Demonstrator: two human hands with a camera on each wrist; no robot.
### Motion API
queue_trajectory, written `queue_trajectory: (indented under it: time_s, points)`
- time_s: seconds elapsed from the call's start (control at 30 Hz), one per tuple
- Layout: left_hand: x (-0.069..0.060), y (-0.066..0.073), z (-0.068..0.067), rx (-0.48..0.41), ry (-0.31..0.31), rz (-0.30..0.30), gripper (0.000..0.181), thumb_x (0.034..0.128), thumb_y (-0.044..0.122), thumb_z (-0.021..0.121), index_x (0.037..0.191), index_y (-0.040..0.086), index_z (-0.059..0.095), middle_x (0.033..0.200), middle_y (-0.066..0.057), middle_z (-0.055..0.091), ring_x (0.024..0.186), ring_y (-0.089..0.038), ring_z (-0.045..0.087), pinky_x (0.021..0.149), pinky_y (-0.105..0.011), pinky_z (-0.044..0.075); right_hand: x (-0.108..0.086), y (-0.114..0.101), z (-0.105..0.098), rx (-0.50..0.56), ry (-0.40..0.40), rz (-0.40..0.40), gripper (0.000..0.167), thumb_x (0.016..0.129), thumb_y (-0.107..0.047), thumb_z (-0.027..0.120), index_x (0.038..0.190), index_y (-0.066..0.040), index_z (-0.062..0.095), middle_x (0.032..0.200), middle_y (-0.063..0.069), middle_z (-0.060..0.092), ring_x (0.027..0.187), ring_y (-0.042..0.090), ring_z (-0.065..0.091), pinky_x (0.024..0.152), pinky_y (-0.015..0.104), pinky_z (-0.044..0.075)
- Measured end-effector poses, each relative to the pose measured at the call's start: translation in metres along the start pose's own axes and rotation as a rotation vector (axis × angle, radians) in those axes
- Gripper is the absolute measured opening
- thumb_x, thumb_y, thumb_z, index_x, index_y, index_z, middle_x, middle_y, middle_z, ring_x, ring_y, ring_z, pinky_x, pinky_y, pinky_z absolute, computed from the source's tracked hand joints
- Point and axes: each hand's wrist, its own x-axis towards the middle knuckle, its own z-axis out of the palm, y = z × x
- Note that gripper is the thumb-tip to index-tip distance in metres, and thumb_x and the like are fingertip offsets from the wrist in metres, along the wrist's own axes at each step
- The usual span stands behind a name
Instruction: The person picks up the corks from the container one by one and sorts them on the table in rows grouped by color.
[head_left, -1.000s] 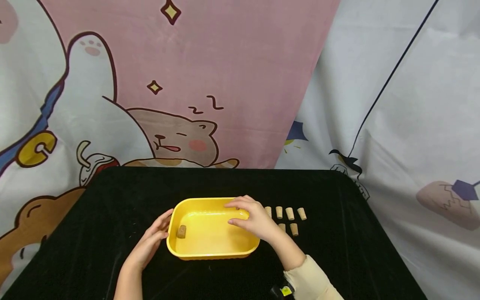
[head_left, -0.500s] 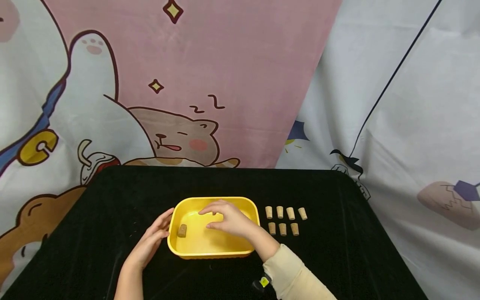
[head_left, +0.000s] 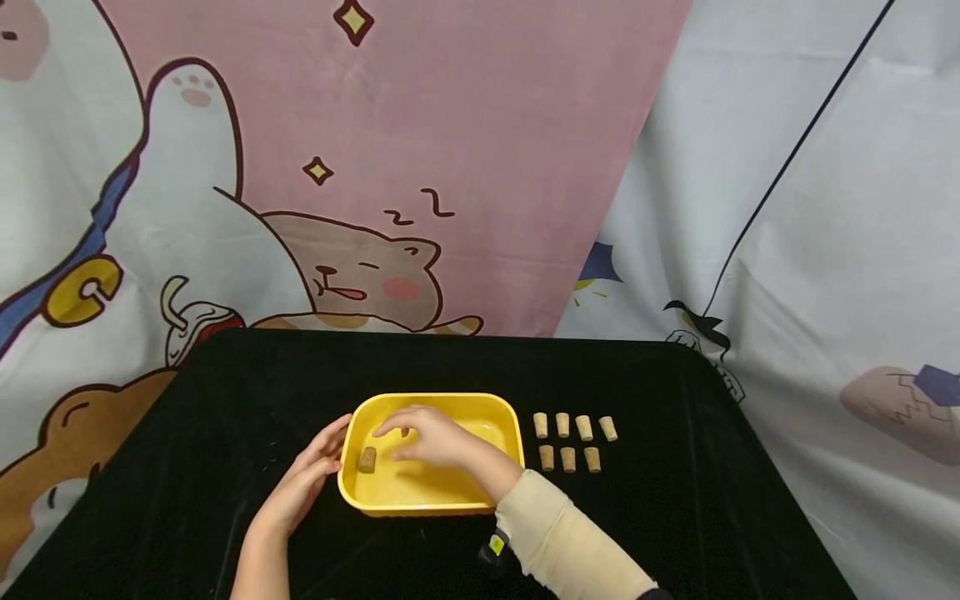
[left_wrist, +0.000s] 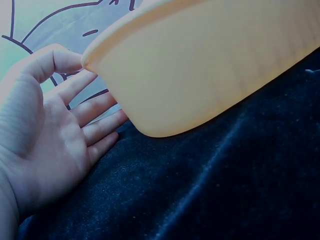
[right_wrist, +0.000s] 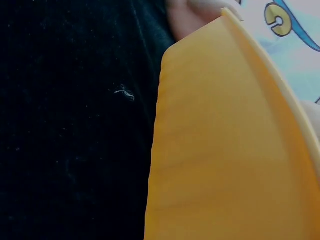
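Note:
A yellow plastic tray [head_left: 431, 508] stands on the black cloth in the head view. One cork stopper [head_left: 367, 460] lies inside, near its left end. My right hand [head_left: 431, 437] hovers over the tray's inside, to the right of that cork, thumb and forefinger spread apart with no cork seen between them. At the tray's left end my left hand [head_left: 303, 475] touches the outside. In the left wrist view the left thumb meets the rim of the tray [left_wrist: 190, 75], with the other fingers stretched along the end wall. The right wrist view shows mostly the tray's side [right_wrist: 220, 130].
Several cork stoppers stand in two rows to the right of the tray, such as one cork [head_left: 568, 460] in the near row and one [head_left: 562, 425] in the far row. The black-covered table [head_left: 675, 517] ends at a patterned curtain [head_left: 510, 167].
My right hand has moved left across the tray, from its right rim toward the cork inside. The left hand stays at the tray's left end. The view has shifted slightly.

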Motion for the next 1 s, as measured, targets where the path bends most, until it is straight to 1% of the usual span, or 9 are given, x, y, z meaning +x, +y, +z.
queue_trajectory:
  time_s: [0.13, 0.2, 0.37, 0.53, 0.6, 0.73, 0.83, 0.9, 1.0]
  points:
    - [0.000, 0.000, -0.001, 0.001, 0.010, -0.007, 0.063, 0.0929, 0.010, 0.043, 0.151, 0.008, 0.019, 0.153, -0.021, 0.023, 0.138, -0.039, 0.021, 0.107, -0.061, 0.011, 0.008, 0.001, 0.003, -0.033, -0.037, 0.019, 0.034, 0.085, -0.014, 0.071, 0.118, -0.023, 0.067, 0.122, -0.011, 0.060, 0.106, 0.009, 0.055, 0.088, 0.021, 0.042]
    - [0.000, -0.001, -0.001, -0.008, 0.016, -0.012, 0.064, 0.0923, 0.009, 0.043, 0.152, 0.008, 0.019, 0.154, -0.021, 0.021, 0.138, -0.040, 0.019, 0.107, -0.062, 0.008, 0.011, 0.001, 0.005, -0.046, -0.052, 0.022, 0.034, 0.085, -0.014, 0.071, 0.119, -0.022, 0.067, 0.122, -0.011, 0.060, 0.106, 0.009, 0.054, 0.088, 0.021, 0.042]
    - [-0.001, -0.001, -0.002, -0.014, 0.026, -0.018, 0.064, 0.0923, 0.010, 0.044, 0.151, 0.009, 0.020, 0.154, -0.020, 0.022, 0.139, -0.038, 0.018, 0.106, -0.062, 0.008, 0.012, 0.005, 0.010, -0.032, -0.081, 0.015, 0.036, 0.086, -0.012, 0.070, 0.121, -0.020, 0.065, 0.124, -0.008, 0.059, 0.103, 0.009, 0.055, 0.086, 0.020, 0.042]
    - [-0.001, -0.003, -0.002, -0.021, 0.015, -0.010, 0.063, 0.0928, 0.009, 0.043, 0.151, 0.008, 0.019, 0.154, -0.020, 0.021, 0.139, -0.038, 0.017, 0.107, -0.062, 0.008, 0.011, 0.009, 0.018, -0.006, -0.117, 0.000, 0.041, 0.088, -0.013, 0.067, 0.129, -0.019, 0.060, 0.132, -0.006, 0.054, 0.109, 0.006, 0.052, 0.089, 0.019, 0.041]
    - [-0.001, -0.003, -0.002, -0.022, 0.015, -0.011, 0.063, 0.0927, 0.009, 0.043, 0.151, 0.008, 0.019, 0.154, -0.020, 0.021, 0.139, -0.038, 0.017, 0.107, -0.062, 0.007, 0.012, 0.010, 0.021, -0.011, -0.128, -0.025, 0.044, 0.089, -0.014, 0.066, 0.132, -0.018, 0.058, 0.133, -0.005, 0.053, 0.107, 0.006, 0.052, 0.088, 0.018, 0.041]
    - [0.000, -0.002, -0.002, -0.021, 0.019, -0.016, 0.063, 0.0926, 0.010, 0.043, 0.151, 0.009, 0.019, 0.155, -0.020, 0.021, 0.139, -0.037, 0.016, 0.107, -0.061, 0.007, 0.014, 0.012, 0.026, -0.017, -0.152, -0.067, 0.048, 0.089, -0.013, 0.066, 0.136, -0.016, 0.054, 0.133, -0.003, 0.052, 0.095, 0.005, 0.053, 0.081, 0.016, 0.043]
    - [0.000, -0.002, -0.001, -0.020, 0.021, -0.017, 0.063, 0.0924, 0.010, 0.043, 0.151, 0.009, 0.019, 0.154, -0.020, 0.021, 0.139, -0.037, 0.017, 0.107, -0.061, 0.007, 0.014, 0.013, 0.028, -0.023, -0.164, -0.053, 0.050, 0.090, -0.014, 0.065, 0.138, -0.018, 0.052, 0.135, -0.005, 0.050, 0.092, 0.003, 0.053, 0.079, 0.015, 0.043]
    - [0.001, -0.002, -0.001, -0.019, 0.021, -0.018, 0.063, 0.0925, 0.010, 0.043, 0.151, 0.009, 0.020, 0.154, -0.019, 0.022, 0.139, -0.037, 0.017, 0.107, -0.061, 0.007, 0.014, 0.012, 0.028, -0.029, -0.165, -0.039, 0.050, 0.090, -0.015, 0.065, 0.139, -0.019, 0.052, 0.136, -0.006, 0.050, 0.093, 0.002, 0.052, 0.079, 0.015, 0.043]
    - [0.001, -0.002, 0.000, -0.020, 0.025, -0.019, 0.062, 0.0924, 0.010, 0.043, 0.151, 0.009, 0.020, 0.154, -0.019, 0.022, 0.139, -0.037, 0.018, 0.107, -0.061, 0.007, 0.014, 0.011, 0.029, -0.057, -0.161, -0.048, 0.048, 0.091, -0.016, 0.064, 0.137, -0.018, 0.053, 0.135, -0.005, 0.051, 0.095, 0.003, 0.052, 0.080, 0.015, 0.042]
